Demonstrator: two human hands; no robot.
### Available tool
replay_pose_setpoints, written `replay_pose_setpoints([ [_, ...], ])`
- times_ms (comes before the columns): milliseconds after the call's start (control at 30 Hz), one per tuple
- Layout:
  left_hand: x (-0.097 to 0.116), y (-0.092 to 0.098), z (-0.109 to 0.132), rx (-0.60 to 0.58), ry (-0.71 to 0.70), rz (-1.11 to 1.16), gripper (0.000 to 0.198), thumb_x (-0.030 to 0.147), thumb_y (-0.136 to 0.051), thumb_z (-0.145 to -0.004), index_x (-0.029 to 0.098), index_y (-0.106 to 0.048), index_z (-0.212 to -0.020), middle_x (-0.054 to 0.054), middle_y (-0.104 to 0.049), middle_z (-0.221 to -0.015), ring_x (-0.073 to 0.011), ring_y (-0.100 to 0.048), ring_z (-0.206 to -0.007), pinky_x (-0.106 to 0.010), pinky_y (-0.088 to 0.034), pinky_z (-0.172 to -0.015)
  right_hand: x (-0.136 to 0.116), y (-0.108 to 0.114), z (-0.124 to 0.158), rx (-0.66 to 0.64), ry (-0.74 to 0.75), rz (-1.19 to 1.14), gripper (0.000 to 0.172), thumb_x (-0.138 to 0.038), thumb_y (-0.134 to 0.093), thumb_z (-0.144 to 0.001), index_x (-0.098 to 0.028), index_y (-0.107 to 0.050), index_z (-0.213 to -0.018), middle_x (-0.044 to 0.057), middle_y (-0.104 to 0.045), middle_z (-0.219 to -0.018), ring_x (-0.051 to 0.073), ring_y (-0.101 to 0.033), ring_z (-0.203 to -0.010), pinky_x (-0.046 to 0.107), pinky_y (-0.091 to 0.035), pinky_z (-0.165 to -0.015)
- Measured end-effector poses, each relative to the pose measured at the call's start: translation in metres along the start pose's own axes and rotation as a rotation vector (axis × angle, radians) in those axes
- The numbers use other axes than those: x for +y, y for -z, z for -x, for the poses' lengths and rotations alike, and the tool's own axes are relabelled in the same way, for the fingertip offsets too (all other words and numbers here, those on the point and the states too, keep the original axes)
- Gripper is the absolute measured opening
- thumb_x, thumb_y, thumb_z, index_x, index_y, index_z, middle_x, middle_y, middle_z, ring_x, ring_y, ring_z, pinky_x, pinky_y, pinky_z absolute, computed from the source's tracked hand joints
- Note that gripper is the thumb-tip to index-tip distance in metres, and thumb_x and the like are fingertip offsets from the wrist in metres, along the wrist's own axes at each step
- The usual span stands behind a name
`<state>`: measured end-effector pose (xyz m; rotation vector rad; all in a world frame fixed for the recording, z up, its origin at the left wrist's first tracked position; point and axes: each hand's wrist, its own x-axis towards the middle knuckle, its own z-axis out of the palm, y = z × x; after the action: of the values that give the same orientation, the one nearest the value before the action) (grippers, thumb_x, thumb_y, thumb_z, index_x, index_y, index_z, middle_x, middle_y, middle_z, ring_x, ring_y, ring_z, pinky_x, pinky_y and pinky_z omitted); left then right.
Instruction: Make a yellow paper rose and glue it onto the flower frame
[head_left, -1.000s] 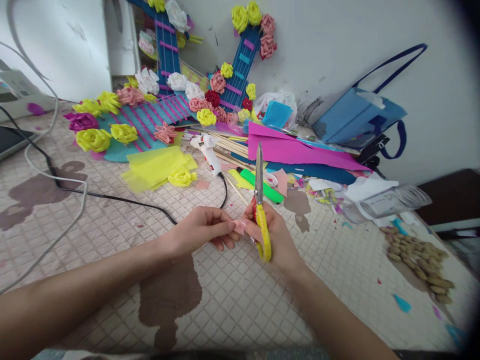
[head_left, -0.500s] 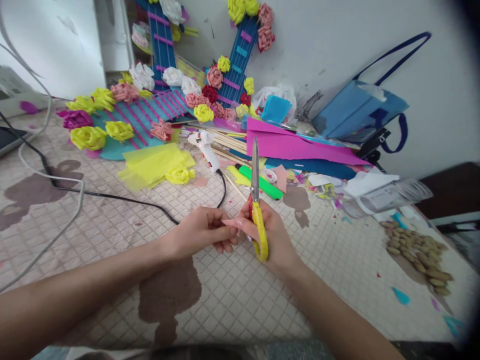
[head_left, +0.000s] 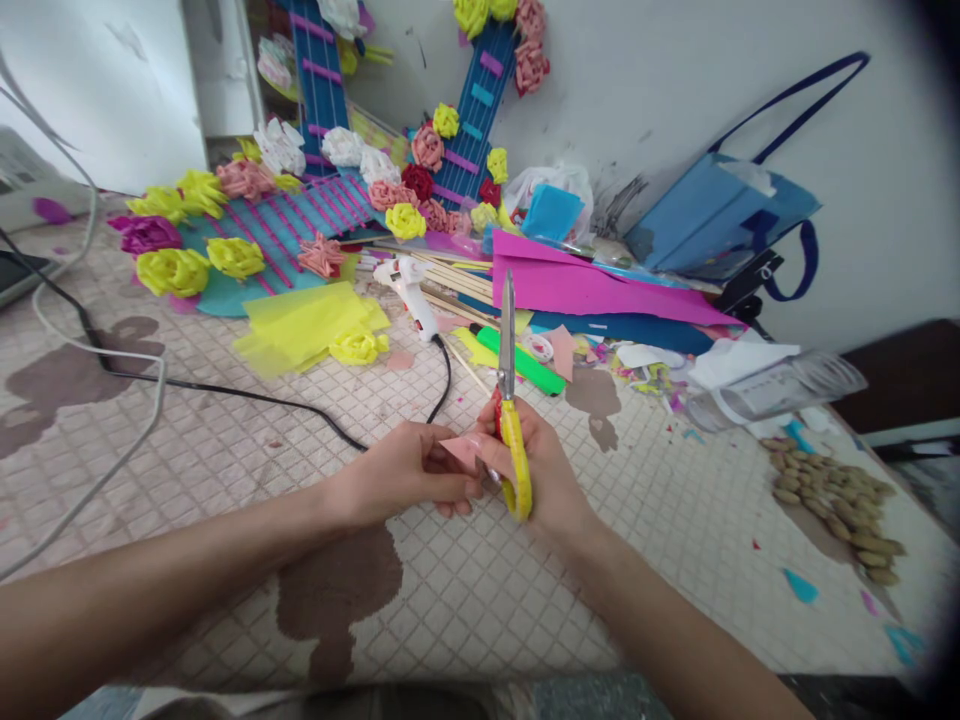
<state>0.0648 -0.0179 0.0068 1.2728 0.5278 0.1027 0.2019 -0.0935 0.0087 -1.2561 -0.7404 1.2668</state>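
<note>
Pink paper scrap (head_left: 459, 450): pinched between the thumb and fingertips of the left hand (head_left: 405, 475), fingers closed together on it. It sits just left of the scissor pivot, and the right thumb appears to touch its right edge.

Right hand (head_left: 547, 470): fingers wrapped tight through the yellow handles of the scissors (head_left: 508, 350). The blades are shut and point up and away, clear of the scrap.

Judgement on handling: the scrap is small, so the pinch should stay close to the cutting line, fingertips held outside the blades, paper fed deep toward the pivot, not the tips.

Surroundings: both hands hover over the middle of the quilted cover (head_left: 450, 600). Beyond them lie a black cable (head_left: 247, 398), a white glue gun (head_left: 411, 290), a green marker (head_left: 525, 368), yellow tissue (head_left: 307, 325) and a magenta sheet (head_left: 585, 290) toward the far edge. A pile of seeds (head_left: 832, 500) lies near the right edge.
</note>
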Motion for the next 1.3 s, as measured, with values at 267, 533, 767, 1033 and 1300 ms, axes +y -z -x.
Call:
replay_pose_setpoints([
  [267,0.0017,0.0023,0.0022,0.126,-0.064,0.017,0.03,0.041,-0.061,-0.08,0.011,-0.06,-0.078,-0.004,-0.066,-0.067,-0.0103,-0.061,-0.056,-0.021,-0.049,-0.055,-0.0032,0.0042,-0.0019,0.032,0.053,0.041,0.026,-0.028,-0.071,-0.067,-0.02,-0.05,-0.079,-0.007,-0.047,-0.062,0.006,-0.041,-0.05,0.02,-0.033,-0.046],
  [533,0.0032,0.0024,0.0033,0.141,-0.068,0.114,0.026,0.036,-0.065,-0.079,0.011,-0.06,-0.078,-0.004,-0.068,-0.071,-0.0096,-0.061,-0.057,-0.021,-0.049,-0.055,-0.0049,0.0088,-0.0035,0.007,0.065,0.07,0.021,-0.034,-0.065,-0.075,-0.02,-0.049,-0.077,-0.009,-0.043,-0.046,0.006,-0.036,-0.041,0.02,-0.026,-0.04],
  [767,0.0031,0.0024,0.0028,0.14,-0.076,0.128,0.025,0.035,-0.065,-0.079,0.011,-0.059,-0.077,-0.003,-0.067,-0.07,-0.0094,-0.061,-0.056,-0.02,-0.049,-0.054,-0.0062,0.0076,-0.0017,0.011,0.034,0.08,0.023,-0.035,-0.066,-0.074,-0.02,-0.05,-0.079,-0.009,-0.043,-0.047,0.007,-0.036,-0.042,0.019,-0.027,-0.041],
  [1033,0.0002,0.0031,0.0014,0.151,-0.088,0.111,0.027,0.037,-0.066,-0.078,0.01,-0.061,-0.077,-0.004,-0.068,-0.069,-0.0099,-0.061,-0.055,-0.022,-0.051,-0.055,-0.0056,0.0069,-0.0035,0.015,0.026,0.095,0.026,-0.037,-0.068,-0.071,-0.02,-0.05,-0.078,-0.009,-0.045,-0.05,0.006,-0.036,-0.04,0.02,-0.027,-0.039],
  [1300,0.002,0.0019,0.0039,0.147,-0.083,0.063,0.028,0.038,-0.064,-0.079,0.01,-0.062,-0.077,-0.004,-0.067,-0.067,-0.0099,-0.062,-0.055,-0.019,-0.05,-0.053,-0.007,0.0062,-0.0025,0.013,0.041,0.131,0.03,-0.032,-0.074,-0.066,-0.02,-0.049,-0.079,-0.005,-0.052,-0.066,0.007,-0.044,-0.05,0.02,-0.033,-0.045],
])
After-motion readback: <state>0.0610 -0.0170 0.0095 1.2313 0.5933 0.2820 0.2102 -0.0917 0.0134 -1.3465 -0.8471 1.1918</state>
